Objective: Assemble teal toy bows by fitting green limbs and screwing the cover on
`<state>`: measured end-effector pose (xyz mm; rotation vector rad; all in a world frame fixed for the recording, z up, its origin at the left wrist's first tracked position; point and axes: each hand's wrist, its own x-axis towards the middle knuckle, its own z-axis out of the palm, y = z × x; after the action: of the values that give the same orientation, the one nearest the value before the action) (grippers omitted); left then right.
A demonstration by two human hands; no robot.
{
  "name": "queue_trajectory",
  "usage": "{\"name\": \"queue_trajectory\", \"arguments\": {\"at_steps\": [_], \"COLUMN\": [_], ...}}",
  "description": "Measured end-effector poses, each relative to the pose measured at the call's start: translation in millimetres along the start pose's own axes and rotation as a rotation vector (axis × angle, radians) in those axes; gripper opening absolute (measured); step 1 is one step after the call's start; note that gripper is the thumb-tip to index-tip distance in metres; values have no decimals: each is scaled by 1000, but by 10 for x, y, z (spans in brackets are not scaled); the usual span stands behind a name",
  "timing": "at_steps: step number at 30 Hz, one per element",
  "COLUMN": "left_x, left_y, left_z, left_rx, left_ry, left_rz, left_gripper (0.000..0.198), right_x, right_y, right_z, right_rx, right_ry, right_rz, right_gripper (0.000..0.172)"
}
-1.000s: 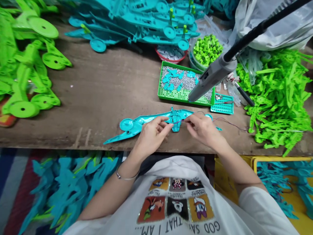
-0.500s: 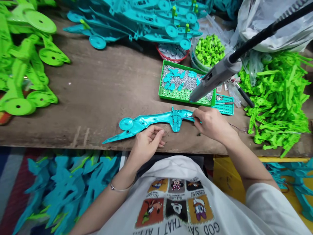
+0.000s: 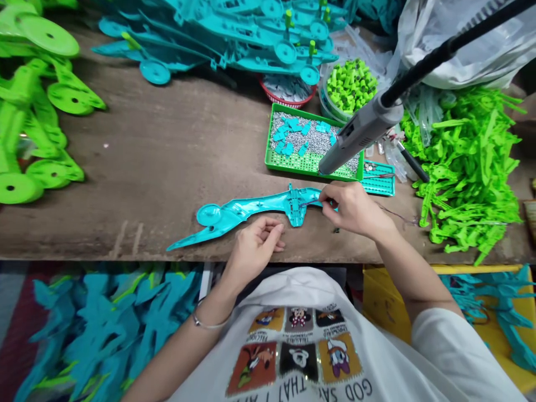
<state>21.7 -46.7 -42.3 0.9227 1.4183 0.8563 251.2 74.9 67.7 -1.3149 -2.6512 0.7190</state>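
Observation:
A long turquoise plastic part [image 3: 259, 205], with a round disc near its left end and a ribbed crosspiece, lies on the wooden table. At its right end my right hand [image 3: 349, 206] is closed in a pinch on a thin dark wire [image 3: 396, 213], which trails out to the right behind the hand. A short stretch of thin line also runs from the fingertips toward the crosspiece. My left hand [image 3: 257, 243] rests by the part's lower edge, fingers loosely curled and slightly apart, with nothing visible in them. The part's right tip is hidden by my right hand.
Behind the part stands a green tray [image 3: 293, 163] of small metal pieces and turquoise bits. A grey-and-black tool [image 3: 360, 134] hangs above it. Lime-green parts [image 3: 464, 167] are heaped right; stacked turquoise parts [image 3: 201, 39] lie at the back. A tub of green pieces [image 3: 352, 86] stands behind.
The whole view has shifted slightly, so things on the table appear farther left. My right hand keeps its pinch near the part's right end, and my left hand stays beside the part.

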Motion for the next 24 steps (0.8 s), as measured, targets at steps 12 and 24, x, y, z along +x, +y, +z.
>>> {"name": "queue_trajectory", "arguments": {"at_steps": [12, 24], "left_x": [-20, 146], "left_y": [262, 281], "left_z": [217, 293], "left_rx": [-742, -486], "left_ry": [102, 107], "left_rz": [-238, -180], "left_gripper": [46, 54], "right_x": [53, -263], "right_y": [410, 461], "right_z": [467, 690], "right_rx": [157, 314], "right_ry": [111, 342], "right_rz": [-78, -248], "right_gripper": [11, 10]}}
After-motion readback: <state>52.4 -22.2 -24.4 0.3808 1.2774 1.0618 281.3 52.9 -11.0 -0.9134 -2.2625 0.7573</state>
